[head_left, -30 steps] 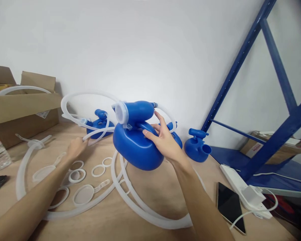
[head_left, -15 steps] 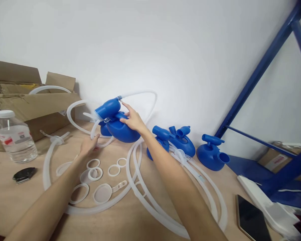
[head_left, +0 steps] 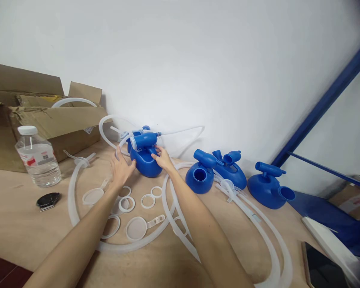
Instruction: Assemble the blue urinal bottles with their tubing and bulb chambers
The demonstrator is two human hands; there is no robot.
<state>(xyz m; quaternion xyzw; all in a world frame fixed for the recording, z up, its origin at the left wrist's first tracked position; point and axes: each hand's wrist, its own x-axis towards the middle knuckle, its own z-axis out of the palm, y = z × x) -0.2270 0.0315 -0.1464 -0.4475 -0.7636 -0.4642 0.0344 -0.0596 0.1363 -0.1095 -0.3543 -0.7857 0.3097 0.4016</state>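
A blue urinal bottle (head_left: 148, 165) with a clear hose stands near the wall, close in front of another blue one that it partly hides. My right hand (head_left: 163, 158) grips its right side, thumb and fingers at the handle. Beside its left side is my left hand (head_left: 122, 166), fingers spread, with the thumb by the bottle's body. A looped white hose (head_left: 103, 132) runs behind my left hand. White rings and a strapped cap (head_left: 136, 229) lie on the table in front of the bottle.
More blue urinal bottles (head_left: 199, 186) stand to the right, with thick hoses (head_left: 276, 236) curving beside them. At left are a cardboard box (head_left: 60, 124), a water bottle (head_left: 40, 160) and a black item (head_left: 48, 200). A phone (head_left: 321, 266) lies near the right edge.
The blue urinal bottle has come down from a raised, tilted pose to stand on the table. My left hand has moved up beside it with fingers spreading. The view has shifted left.
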